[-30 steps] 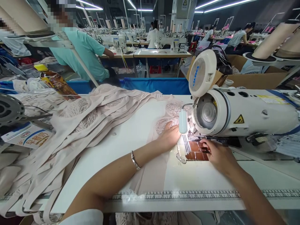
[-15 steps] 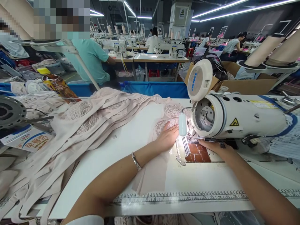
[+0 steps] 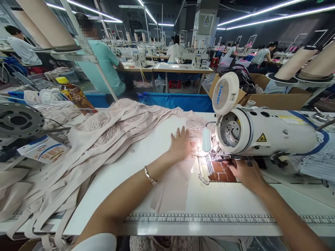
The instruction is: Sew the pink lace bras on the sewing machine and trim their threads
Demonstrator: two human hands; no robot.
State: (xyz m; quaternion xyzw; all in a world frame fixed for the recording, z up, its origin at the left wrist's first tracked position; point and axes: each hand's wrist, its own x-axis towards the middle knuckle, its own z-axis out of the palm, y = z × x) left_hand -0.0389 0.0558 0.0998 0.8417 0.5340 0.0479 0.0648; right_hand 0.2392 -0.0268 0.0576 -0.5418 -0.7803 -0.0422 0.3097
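My left hand [image 3: 179, 144] is open, its fingers spread and slightly blurred, over the pale pink lace garment piece [image 3: 196, 124] to the left of the needle area. Sheer fabric from this piece hangs toward the ruler edge. At the lit sewing machine [image 3: 277, 130], my right hand [image 3: 247, 174] reaches below the white arm, close to a dark metal part. Its thumb side shows, but the other fingertips are partly hidden, so its grip is unclear. A small white lamp [image 3: 206, 139] hangs between the left hand and the machine head.
A layered heap of pink lace garments [image 3: 117, 122] covers the table's left side. Behind it leans a drink bottle [image 3: 77, 96]; a milk carton [image 3: 43, 149] lies left. Thread cones [image 3: 295, 62] and a cardboard box [image 3: 282, 99] stand behind the machine. A ruler strip [image 3: 196, 219] runs along the front edge.
My left hand has lifted its fingers from the lace and shifted slightly left. My right hand has drawn back a little and bent at the machine. The view has turned slightly left.
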